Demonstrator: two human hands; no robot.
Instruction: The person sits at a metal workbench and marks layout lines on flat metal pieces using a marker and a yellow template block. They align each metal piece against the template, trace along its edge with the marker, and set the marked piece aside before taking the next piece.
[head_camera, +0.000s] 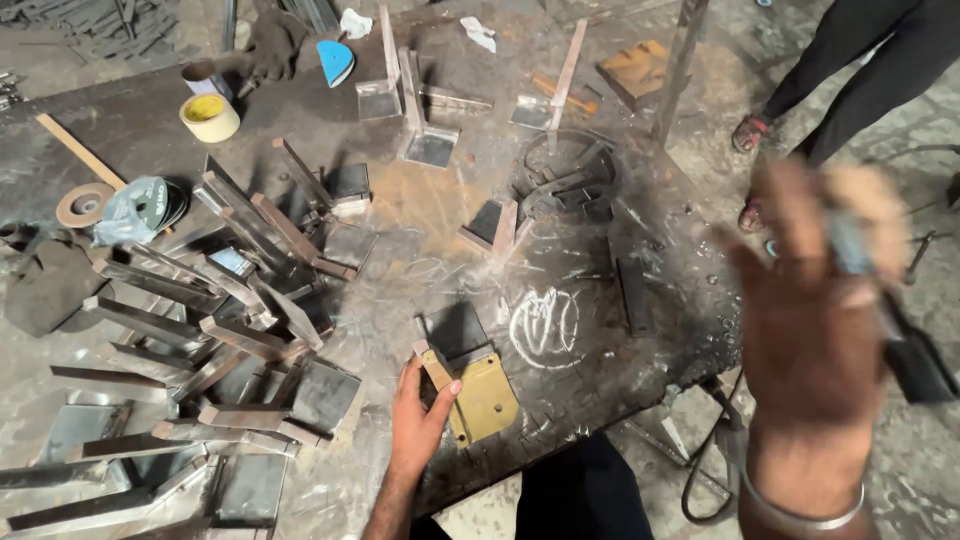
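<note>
My left hand (418, 412) grips the near edge of a yellowish metal plate piece (482, 398) with an upright tube welded on it, resting on the steel table (420, 205). My right hand (812, 300) is raised off the table's right edge, blurred, fingers wrapped around a dark tool (915, 360) that sticks out to the right; what kind of tool I cannot tell. A metal bangle sits on that wrist. White chalk scribble (545, 328) marks the table just right of the plate piece.
Several welded plate-and-tube brackets (250, 330) lie piled at the table's left. More brackets (428, 120) stand at the back, beside tape rolls (210, 117) and a grinding disc (84, 204). Another person's legs (850, 80) stand at the upper right. A cable (700, 470) hangs below.
</note>
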